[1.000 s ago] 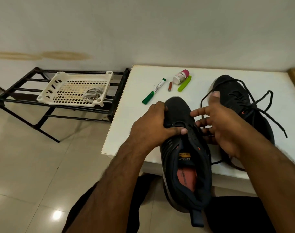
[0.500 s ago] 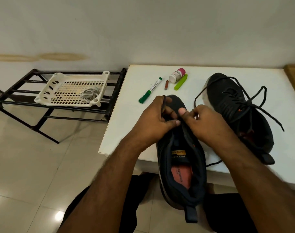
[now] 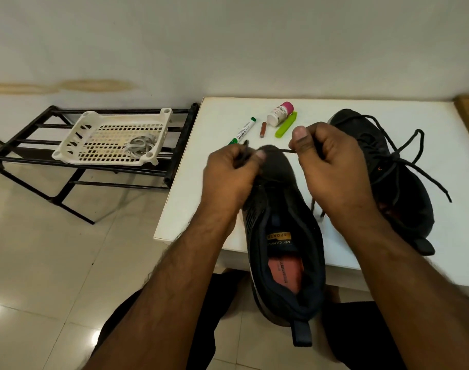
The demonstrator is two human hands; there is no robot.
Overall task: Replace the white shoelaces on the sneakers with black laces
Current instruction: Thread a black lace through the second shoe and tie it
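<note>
Near sneaker (image 3: 281, 209) overhangs surface (image 3: 217, 182) edge at 6 o'clock, toe toward 12; left hand (image 3: 228, 180) and right hand (image 3: 332, 166) each pinch-grip black lace (image 3: 288, 150), stretched taut, likely evening ends.

The left hand (image 3: 232, 177) covers one end of the black lace (image 3: 286, 150), and the right hand (image 3: 332, 166) covers the other. The words on the little bottle (image 3: 278, 114) are too small to read. The right picture edge cuts the worktop (image 3: 441, 156)
</note>
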